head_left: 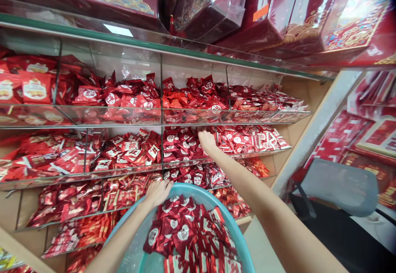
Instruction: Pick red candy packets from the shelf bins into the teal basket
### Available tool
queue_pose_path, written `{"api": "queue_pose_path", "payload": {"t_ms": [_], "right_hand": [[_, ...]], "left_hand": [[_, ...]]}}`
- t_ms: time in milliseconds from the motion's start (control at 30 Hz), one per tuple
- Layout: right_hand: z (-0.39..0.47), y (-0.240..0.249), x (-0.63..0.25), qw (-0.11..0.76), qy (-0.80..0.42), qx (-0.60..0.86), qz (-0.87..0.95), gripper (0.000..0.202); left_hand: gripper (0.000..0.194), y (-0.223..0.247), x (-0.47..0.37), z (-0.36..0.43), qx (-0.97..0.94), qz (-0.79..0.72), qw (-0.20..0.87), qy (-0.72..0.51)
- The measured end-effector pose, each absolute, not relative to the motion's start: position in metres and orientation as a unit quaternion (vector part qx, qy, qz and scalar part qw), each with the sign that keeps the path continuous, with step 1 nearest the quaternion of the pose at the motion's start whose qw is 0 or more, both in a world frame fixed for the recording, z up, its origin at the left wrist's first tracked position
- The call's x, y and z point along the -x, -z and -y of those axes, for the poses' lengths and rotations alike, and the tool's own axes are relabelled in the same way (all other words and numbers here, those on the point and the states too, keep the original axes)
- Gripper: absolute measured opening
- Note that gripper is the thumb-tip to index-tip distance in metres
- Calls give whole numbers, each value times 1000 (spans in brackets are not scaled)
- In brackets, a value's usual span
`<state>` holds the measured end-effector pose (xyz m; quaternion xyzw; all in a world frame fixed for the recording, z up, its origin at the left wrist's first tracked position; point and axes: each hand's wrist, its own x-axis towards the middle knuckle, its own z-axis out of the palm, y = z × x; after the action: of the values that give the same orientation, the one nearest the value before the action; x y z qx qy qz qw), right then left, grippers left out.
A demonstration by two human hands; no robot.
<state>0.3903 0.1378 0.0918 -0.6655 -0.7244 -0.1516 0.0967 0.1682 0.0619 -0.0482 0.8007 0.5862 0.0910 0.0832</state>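
My left hand [158, 192] grips the far rim of a turquoise plastic basket [244, 240], its fingers hooked over the edge. Inside the basket lie many small dark red snack packets [182, 233] with white labels, and red-and-white ones nearer to me. My right hand [206, 141] reaches into a middle shelf compartment, over similar dark red packets [182, 145]. Its fingers are curled and face away, so whatever they hold is hidden. Red-and-white packets [236, 138] lie just right of that hand.
Clear dividers split the tiered shelves of red packets [133, 145]. A glass shelf edge [192, 56] runs above, carrying large dark red gift boxes [210, 4]. To the right are a wooden side panel [305, 112] and a grey-backed chair [340, 186].
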Motion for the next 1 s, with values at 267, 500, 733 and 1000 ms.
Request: {"api": "queue_pose_path", "payload": {"t_ms": [267, 500, 733, 1000], "right_hand": [[-106, -81, -399, 257, 193, 614, 720, 27], [-66, -51, -402, 500, 123, 415, 750, 18], [-37, -28, -396, 546, 76, 341, 761, 13], [-3, 0, -394, 531, -32, 347, 772, 13]], "left_hand": [[52, 51, -170, -65, -800, -590, 69, -80], [52, 51, -180, -60, -804, -586, 61, -77], [51, 58, -191, -56, -807, -581, 59, -82], [52, 66, -186, -51, -804, -585, 72, -73]]}}
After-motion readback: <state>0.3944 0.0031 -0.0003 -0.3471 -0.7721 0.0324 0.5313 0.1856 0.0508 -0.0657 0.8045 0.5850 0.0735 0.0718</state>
